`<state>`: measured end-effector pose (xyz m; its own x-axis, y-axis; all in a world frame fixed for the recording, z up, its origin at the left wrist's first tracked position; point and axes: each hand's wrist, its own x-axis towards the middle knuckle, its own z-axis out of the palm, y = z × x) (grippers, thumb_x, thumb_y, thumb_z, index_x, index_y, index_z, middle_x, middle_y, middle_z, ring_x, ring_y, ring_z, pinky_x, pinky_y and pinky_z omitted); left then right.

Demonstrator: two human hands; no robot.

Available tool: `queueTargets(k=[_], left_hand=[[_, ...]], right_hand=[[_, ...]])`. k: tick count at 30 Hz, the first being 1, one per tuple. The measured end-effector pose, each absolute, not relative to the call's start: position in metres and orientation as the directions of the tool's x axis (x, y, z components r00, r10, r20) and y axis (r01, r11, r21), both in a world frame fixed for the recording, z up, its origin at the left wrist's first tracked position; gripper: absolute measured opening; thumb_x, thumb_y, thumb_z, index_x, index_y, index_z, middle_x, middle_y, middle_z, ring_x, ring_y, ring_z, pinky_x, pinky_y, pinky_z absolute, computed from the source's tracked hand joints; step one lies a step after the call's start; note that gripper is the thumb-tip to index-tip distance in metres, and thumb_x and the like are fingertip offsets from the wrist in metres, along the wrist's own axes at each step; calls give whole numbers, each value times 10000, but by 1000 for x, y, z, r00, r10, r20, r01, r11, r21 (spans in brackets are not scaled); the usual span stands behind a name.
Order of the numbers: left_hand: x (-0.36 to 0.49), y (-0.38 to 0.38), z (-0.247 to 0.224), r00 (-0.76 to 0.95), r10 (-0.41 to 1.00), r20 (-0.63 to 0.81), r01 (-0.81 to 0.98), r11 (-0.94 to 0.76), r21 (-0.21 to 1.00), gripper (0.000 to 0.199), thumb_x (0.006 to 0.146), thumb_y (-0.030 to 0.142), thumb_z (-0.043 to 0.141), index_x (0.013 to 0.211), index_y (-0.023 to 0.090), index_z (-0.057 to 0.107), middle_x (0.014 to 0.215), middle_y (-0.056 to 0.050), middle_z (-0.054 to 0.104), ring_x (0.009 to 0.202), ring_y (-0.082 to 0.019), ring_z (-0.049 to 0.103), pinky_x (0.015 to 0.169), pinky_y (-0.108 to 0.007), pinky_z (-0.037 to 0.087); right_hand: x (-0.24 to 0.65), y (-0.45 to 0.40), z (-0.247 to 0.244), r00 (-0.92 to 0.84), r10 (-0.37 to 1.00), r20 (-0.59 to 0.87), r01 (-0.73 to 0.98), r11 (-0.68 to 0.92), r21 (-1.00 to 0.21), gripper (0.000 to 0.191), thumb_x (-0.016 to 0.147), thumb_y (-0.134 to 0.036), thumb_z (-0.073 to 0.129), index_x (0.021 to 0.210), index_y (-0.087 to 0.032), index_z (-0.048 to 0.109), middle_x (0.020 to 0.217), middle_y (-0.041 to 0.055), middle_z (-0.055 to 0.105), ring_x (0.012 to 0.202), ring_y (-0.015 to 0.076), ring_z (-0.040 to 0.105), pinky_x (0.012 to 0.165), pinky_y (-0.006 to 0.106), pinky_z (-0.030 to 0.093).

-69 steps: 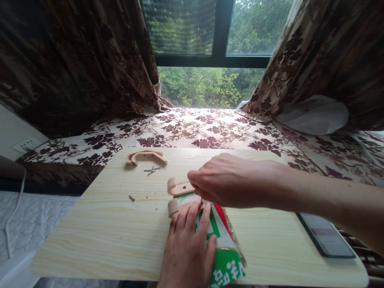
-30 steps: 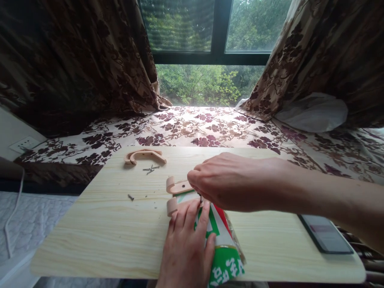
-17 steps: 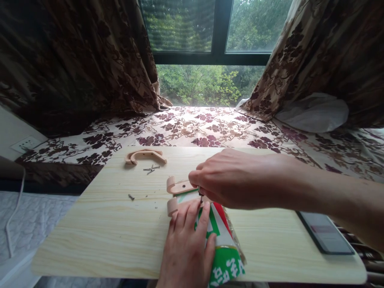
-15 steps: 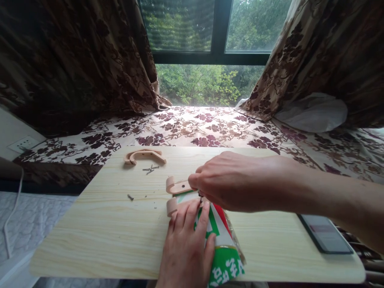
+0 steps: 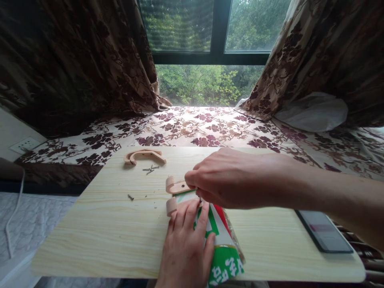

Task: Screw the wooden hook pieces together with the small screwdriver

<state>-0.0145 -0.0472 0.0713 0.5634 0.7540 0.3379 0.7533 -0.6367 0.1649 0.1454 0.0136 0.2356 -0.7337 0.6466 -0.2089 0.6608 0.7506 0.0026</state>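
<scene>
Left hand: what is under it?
Under the left hand are a wooden piece, its curled end showing, and part of a green, white and red packet. Much of the piece, and whatever else lies beneath, is covered.

The single head view looks forward and down over the nearby table (image 5: 105, 236) toward the window (image 5: 217, 58)
</scene>
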Motion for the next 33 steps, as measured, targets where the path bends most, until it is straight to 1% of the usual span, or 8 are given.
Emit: queueTargets(k=[4,10,14,18,22,27,31,33], left_hand=[[-14,-46,70,566,751,339,750,-640,165,497,887,355,488,1363,220,440,1325,-102,506,1217,-294,440,965,-475,448],[-15,-46,68,561,751,348,746,-641,181,508,886,354,492,1372,224,425,1340,-95,497,1226,-292,434,975,-476,440],[-15,-46,70,562,760,327,746,-636,197,500,890,353,486,1368,217,432,1342,-100,493,1225,-288,432,976,-472,440],[-15,-47,72,562,767,310,749,-631,201,496,892,349,482,1368,219,435,1340,-103,497,1222,-292,432,970,-479,445],[-15,-47,71,561,764,318,747,-633,202,500,890,356,485,1369,224,432,1343,-98,496,1228,-292,430,977,-475,438],[-15,-46,70,561,759,330,748,-636,191,501,890,359,488,1370,226,428,1344,-91,499,1234,-286,429,980,-465,435],[-15,-47,71,563,753,341,747,-640,180,496,896,352,479,1370,217,427,1349,-95,491,1240,-284,420,978,-462,436],[-15,-47,71,560,760,329,750,-634,187,492,896,352,478,1368,220,431,1345,-94,492,1237,-282,421,981,-465,434]], right_hand=[[146,16,228,-737,645,-200,660,751,-10,120,825,-99,523,761,-199,536,603,-23,538,474,109,400,437,256,232],[146,19,217,-693,710,-125,712,701,38,164,901,-187,454,766,-180,548,552,-22,519,421,103,358,421,255,227],[144,17,230,-716,674,-183,681,732,32,111,858,-147,499,769,-181,558,570,-18,530,436,104,378,428,258,215],[142,17,235,-754,614,-233,631,776,-1,140,794,-70,521,735,-196,542,607,-17,551,473,113,393,438,266,220],[143,19,226,-737,644,-204,661,750,-17,127,839,-98,491,775,-192,548,596,-12,545,472,117,391,435,267,223],[146,19,226,-681,702,-206,711,702,39,151,892,-186,464,789,-156,571,580,14,554,444,108,395,437,259,238],[148,16,236,-704,679,-208,686,726,53,134,857,-131,493,759,-177,572,564,-9,534,444,107,384,448,260,242],[148,15,237,-721,661,-209,671,741,28,134,830,-102,511,748,-193,567,555,-24,519,443,110,389,438,260,237]])
